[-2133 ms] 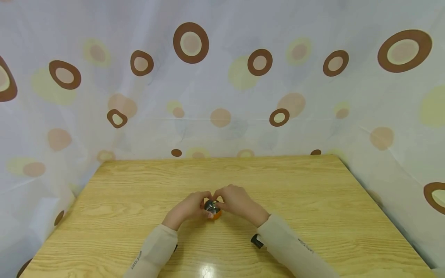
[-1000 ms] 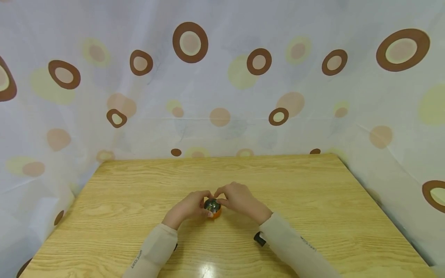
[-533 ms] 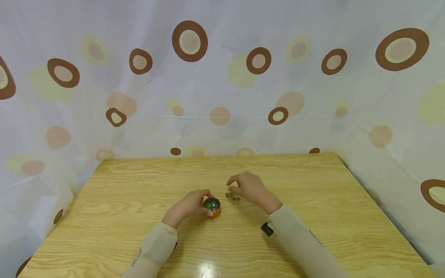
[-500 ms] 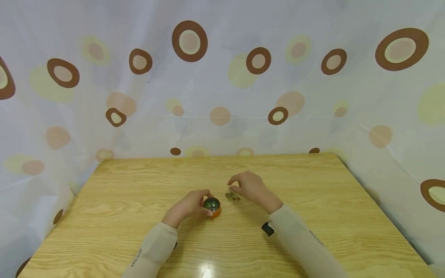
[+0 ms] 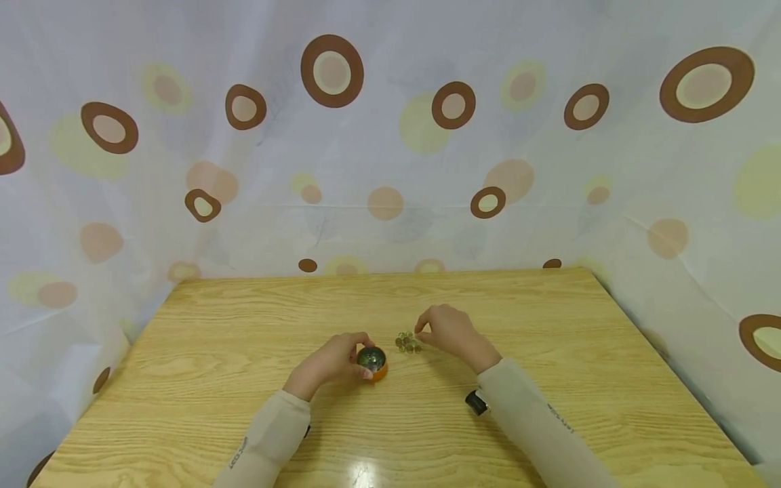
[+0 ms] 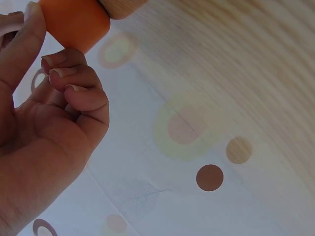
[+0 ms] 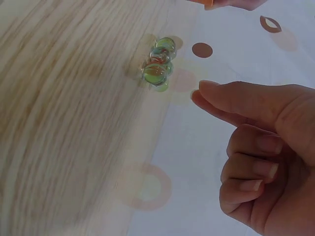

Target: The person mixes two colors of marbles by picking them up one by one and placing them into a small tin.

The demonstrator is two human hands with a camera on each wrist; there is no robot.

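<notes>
My left hand [image 5: 332,359] grips a small orange cup [image 5: 381,372] by its side, thumb in front and fingers behind. The cup's inside looks dark and shiny; what lies in it cannot be made out. In the left wrist view, the orange wall of the cup [image 6: 76,22] shows above my curled fingers. To the right of the cup, several clear greenish glass marbles [image 5: 407,342] sit clustered on the table. My right hand [image 5: 451,330] hovers just right of them. In the right wrist view its thumb and forefinger meet at the tips with nothing visible between, apart from the marbles [image 7: 155,73].
A light wood-grain table [image 5: 244,318] lies under both hands. White sheeting [image 5: 390,149] with brown, pink and yellow rounds hangs behind it and at both sides. A black object [image 5: 477,402] shows under the right sleeve.
My right hand has left the cup and moved right to the table, where marbles now lie clustered; it has since drawn a little away from them. My left hand keeps its hold on the cup.
</notes>
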